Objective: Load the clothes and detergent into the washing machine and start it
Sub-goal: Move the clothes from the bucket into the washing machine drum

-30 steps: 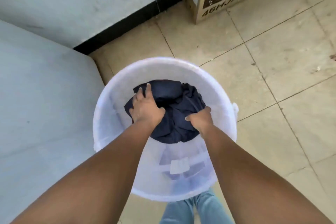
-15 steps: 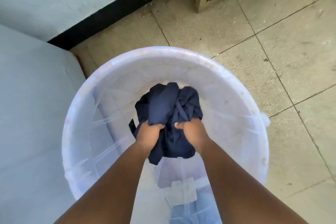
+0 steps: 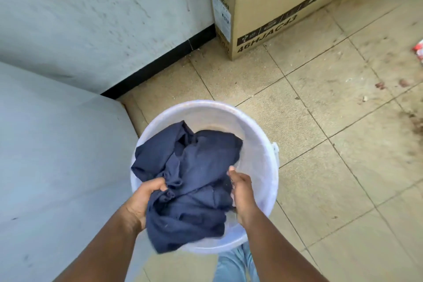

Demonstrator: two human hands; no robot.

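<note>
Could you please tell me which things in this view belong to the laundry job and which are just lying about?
Part of the job:
- dark blue clothes, gripped by left hand and right hand
- white bucket holding them

Just lying about:
- cardboard box by the wall
- red-and-white scrap on the tiled floor

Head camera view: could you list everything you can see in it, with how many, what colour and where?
clothes: one bundle, dark navy, over the bucket, held by both hands
bucket: one, translucent white, on the floor, centre
cardboard box: one, brown with black print, top right against the wall
grey surface: one, pale grey, left of the bucket
floor tiles: beige, stained, right side
red scrap: one, far right edge
jeans leg: light blue, bottom, below the bucket
left hand: grips the clothes
right hand: holds the clothes' right edge
</note>
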